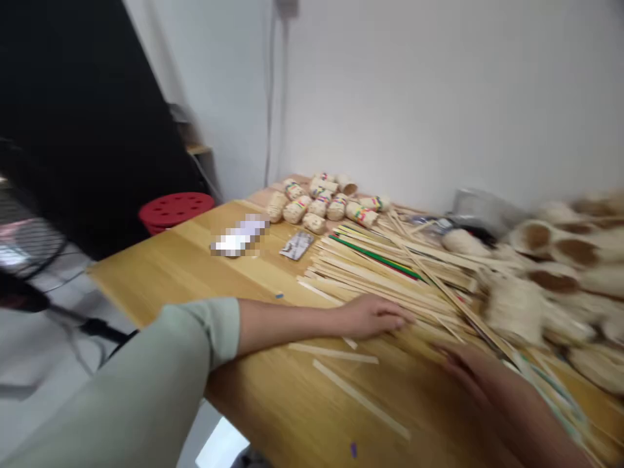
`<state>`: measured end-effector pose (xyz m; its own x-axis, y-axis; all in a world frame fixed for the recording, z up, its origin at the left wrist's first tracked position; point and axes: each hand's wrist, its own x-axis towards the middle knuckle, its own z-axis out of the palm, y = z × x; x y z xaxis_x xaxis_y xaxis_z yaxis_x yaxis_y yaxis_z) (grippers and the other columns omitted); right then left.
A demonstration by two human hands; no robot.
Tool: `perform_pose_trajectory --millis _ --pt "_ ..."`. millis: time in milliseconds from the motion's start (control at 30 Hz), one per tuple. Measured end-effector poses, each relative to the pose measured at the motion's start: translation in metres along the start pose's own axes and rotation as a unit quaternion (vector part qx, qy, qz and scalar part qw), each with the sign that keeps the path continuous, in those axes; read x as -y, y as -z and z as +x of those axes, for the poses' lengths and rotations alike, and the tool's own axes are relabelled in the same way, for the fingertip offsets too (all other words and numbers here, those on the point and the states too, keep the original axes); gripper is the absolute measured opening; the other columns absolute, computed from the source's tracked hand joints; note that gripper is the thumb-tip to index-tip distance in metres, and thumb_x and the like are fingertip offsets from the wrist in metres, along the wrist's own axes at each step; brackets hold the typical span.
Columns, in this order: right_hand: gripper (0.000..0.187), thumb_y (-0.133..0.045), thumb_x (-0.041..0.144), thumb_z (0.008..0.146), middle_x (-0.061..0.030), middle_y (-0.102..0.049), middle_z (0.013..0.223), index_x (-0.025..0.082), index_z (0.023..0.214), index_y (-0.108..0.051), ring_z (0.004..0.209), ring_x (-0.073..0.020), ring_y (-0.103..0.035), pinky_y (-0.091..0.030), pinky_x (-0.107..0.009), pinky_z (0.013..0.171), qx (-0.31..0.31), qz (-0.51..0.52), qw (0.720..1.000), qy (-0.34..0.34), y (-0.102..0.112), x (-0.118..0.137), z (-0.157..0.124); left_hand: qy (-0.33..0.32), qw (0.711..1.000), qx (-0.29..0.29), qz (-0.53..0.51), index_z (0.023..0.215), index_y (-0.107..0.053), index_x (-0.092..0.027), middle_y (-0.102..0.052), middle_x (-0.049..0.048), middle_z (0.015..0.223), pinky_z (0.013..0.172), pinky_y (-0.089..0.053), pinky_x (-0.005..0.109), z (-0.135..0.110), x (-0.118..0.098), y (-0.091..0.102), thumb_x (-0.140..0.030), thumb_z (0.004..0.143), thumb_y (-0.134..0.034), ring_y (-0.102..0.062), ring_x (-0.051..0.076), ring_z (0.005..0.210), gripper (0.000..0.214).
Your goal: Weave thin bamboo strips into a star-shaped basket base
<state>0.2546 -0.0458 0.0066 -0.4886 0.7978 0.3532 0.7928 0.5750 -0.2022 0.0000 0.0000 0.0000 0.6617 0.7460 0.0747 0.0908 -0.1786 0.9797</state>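
Pile of pale strips [346,278], flat on the wooden counter [190,270]: long axis running from upper left to lower right in my head view, with green strips [374,257] among them. Left hand [365,317], sleeve pale green: laid along the pile's near side, fingers towards the right; from it the pile lies just beyond, towards the wall. Right hand [480,370]: blurred, entering from the lower right, beyond the pile's near right end, fingers towards the left hand. Of the two, I judge the left nearer the middle of the pile. Between the fingers: a yellowish blur, possibly strips held across the gap. State of grip, both hands: fingers part-curled on the left, drawn close on the right; whether either is clamped on a strip I cannot tell from here. Loose items, near side: one strip [334,353] just below the left wrist, lying nearly crosswise; a second strip [361,398] slanting down to the right; a purple scrap [353,450]. Far side: woven rolls [314,203] with coloured bands, clustered near the wall; a small packet [297,246] in front of them. Right side: open-ended woven tubes [592,237], heaped.
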Motion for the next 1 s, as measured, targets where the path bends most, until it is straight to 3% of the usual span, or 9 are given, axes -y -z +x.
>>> perform_pose_trajectory --millis 67,167,300,467,600,700,900,1000 --pt "0.035 -0.036 0.042 0.094 -0.0057 -0.072 0.088 0.023 0.089 -0.066 0.08 -0.02 -0.067 -0.054 -0.032 0.07 0.024 0.005 1.0 0.011 0.007 0.01 0.004 0.035 0.995 -0.011 -0.093 0.115 -0.062 -0.012 -0.072 0.0075 0.087 0.074 -0.05 0.025 0.001 0.002 0.0 -0.029 0.088 -0.051 -0.066 0.013 0.072 0.034" --pt "0.029 -0.04 0.033 0.094 -0.0051 -0.067 0.079 0.022 0.081 -0.063 0.074 -0.0195 -0.063 -0.05 -0.032 0.068 0.029 0.008 0.999 -0.027 0.01 0.02 0.009 0.037 0.987 -0.029 -0.152 0.105 -0.067 -0.013 -0.072 0.0066 0.079 0.07 -0.049 0.025 0.0 -0.001 0.0 -0.04 0.08 -0.062 -0.064 0.012 0.066 0.037" --pt "0.023 -0.046 0.029 0.093 -0.0045 -0.066 0.078 0.021 0.081 -0.063 0.076 -0.0186 -0.061 -0.047 -0.029 0.069 -0.005 0.029 0.999 -0.043 0.007 0.03 0.01 0.047 0.988 -0.062 -0.13 0.084 -0.069 -0.014 -0.07 0.0031 0.069 0.062 -0.048 0.023 -0.004 -0.01 -0.002 -0.04 0.069 -0.073 -0.06 0.01 0.058 0.031" --pt "0.019 -0.046 0.026 0.093 -0.0037 -0.068 0.084 0.021 0.089 -0.064 0.08 -0.0174 -0.063 -0.046 -0.027 0.072 -0.031 0.07 0.995 -0.07 0.008 0.033 0.009 0.013 0.982 -0.125 -0.14 0.069 -0.067 -0.015 -0.066 0.001 0.06 0.056 -0.046 0.021 -0.003 -0.023 0.012 -0.035 0.07 -0.071 -0.056 0.01 0.053 0.02" --pt "0.019 -0.047 0.026 0.092 -0.0051 -0.07 0.095 0.022 0.09 -0.065 0.09 -0.0195 -0.065 -0.047 -0.028 0.075 -0.064 0.072 0.988 -0.123 0.017 0.024 0.007 -0.048 0.94 -0.229 -0.247 0.059 -0.059 -0.015 -0.062 -0.0005 0.056 0.056 -0.046 0.02 0.006 -0.031 0.041 -0.027 0.073 -0.068 -0.054 0.008 0.05 0.021" --pt "0.018 -0.048 0.028 0.09 -0.0045 -0.071 0.102 0.023 0.089 -0.065 0.094 -0.0205 -0.065 -0.047 -0.029 0.077 -0.073 0.074 0.983 -0.153 0.022 0.019 0.006 -0.045 0.9 -0.265 -0.343 0.064 -0.057 -0.016 -0.059 -0.0032 0.055 0.057 -0.048 0.021 0.011 -0.032 0.055 -0.022 0.075 -0.064 -0.051 0.007 0.047 0.015" --pt "0.022 -0.046 0.03 0.09 -0.0009 -0.069 0.072 0.022 0.079 -0.063 0.068 -0.017 -0.064 -0.045 -0.026 0.062 -0.049 0.073 0.981 -0.17 0.025 0.022 0.008 0.006 0.863 -0.27 -0.427 0.069 -0.053 -0.015 -0.058 -0.0031 0.056 0.054 -0.047 0.02 0.011 -0.032 0.055 -0.02 0.082 -0.057 -0.052 0.007 0.046 0.015" --pt "0.022 -0.046 0.031 0.09 -0.0014 -0.071 0.077 0.022 0.082 -0.064 0.069 -0.0175 -0.065 -0.046 -0.027 0.062 -0.023 0.049 0.984 -0.17 0.024 0.022 0.007 0.008 0.862 -0.267 -0.43 0.07 -0.052 -0.015 -0.059 -0.0023 0.056 0.051 -0.045 0.018 0.009 -0.034 0.052 -0.021 0.082 -0.058 -0.055 0.007 0.05 0.015"
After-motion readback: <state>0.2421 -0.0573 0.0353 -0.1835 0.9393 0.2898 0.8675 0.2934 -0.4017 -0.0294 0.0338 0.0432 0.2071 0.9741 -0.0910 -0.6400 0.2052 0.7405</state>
